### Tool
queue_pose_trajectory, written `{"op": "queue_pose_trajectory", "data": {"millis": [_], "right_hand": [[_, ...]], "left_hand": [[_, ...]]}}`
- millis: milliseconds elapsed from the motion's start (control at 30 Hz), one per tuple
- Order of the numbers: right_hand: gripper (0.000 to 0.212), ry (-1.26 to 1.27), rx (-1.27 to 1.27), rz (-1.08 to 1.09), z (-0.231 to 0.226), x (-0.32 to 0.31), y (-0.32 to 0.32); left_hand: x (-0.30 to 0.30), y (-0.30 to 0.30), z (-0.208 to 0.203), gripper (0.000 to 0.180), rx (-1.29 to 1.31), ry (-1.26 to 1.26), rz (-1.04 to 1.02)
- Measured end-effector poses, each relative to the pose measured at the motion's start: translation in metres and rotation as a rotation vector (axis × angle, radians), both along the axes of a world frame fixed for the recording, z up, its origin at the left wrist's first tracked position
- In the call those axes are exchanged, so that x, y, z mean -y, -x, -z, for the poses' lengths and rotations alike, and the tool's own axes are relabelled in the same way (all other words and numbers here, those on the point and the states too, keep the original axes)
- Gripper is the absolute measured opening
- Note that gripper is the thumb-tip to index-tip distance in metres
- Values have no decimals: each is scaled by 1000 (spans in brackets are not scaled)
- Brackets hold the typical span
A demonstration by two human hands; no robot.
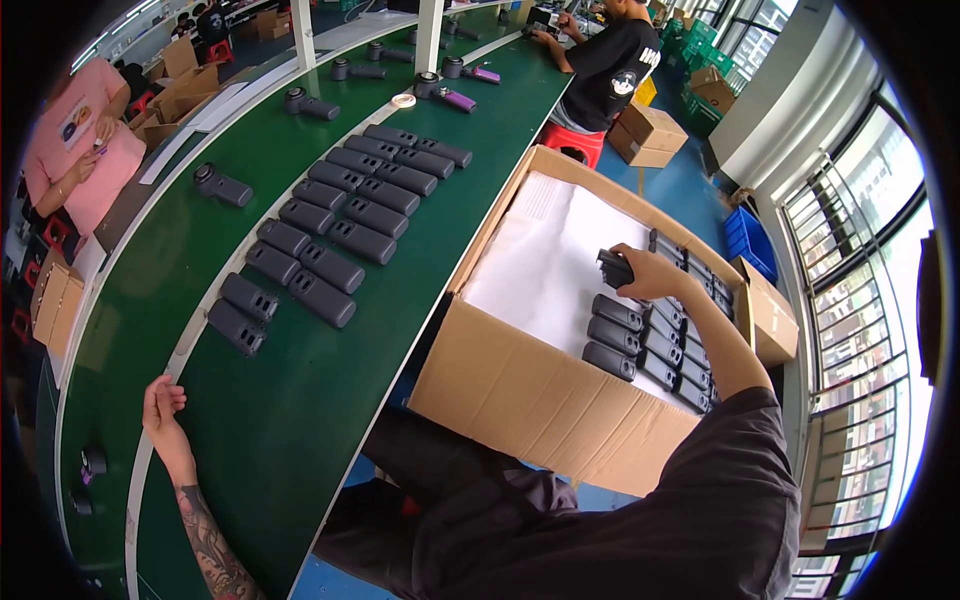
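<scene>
Over the open carton (520, 375) at my right, my right hand (650, 273) is closed around a dark grey plastic housing (613, 268), which may be more than one piece. Its fingers partly cover what they hold. Below and beside it, rows of similar dark housings (610, 335) lie on a white sheet (545, 255) inside the carton. My left hand (165, 410) rests at the pale strip on the green table, fingers loosely curled, with nothing visible in it. Further along the table, several dark housings (325, 265) lie in slanted rows, the closest just beyond my left hand.
Handheld devices with round heads (222, 187) stand spaced along the green table (290, 420), a few with purple parts (457, 99). A tape roll (403, 101) lies beyond the housings. One person in black (610, 70) sits ahead; another in pink (85, 140) stands left. A blue crate (748, 243) is right.
</scene>
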State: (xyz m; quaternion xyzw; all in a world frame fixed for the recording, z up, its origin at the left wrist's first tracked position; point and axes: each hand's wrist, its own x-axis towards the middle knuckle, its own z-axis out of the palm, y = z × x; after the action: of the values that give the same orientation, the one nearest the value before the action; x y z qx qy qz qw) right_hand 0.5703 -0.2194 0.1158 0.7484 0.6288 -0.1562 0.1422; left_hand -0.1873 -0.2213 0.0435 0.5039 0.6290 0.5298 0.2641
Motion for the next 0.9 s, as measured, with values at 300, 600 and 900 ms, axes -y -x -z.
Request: {"op": "queue_pose_trajectory", "data": {"millis": [300, 600, 900], "right_hand": [[72, 55, 42, -135, 14, 21, 23], [71, -94, 77, -107, 13, 10, 26], [81, -237, -1010, -243, -42, -52, 233]], "left_hand": [[-3, -7, 0, 29, -16, 11, -2], [1, -5, 1, 27, 2, -8, -8], [6, -13, -3, 25, -9, -18, -57]]}}
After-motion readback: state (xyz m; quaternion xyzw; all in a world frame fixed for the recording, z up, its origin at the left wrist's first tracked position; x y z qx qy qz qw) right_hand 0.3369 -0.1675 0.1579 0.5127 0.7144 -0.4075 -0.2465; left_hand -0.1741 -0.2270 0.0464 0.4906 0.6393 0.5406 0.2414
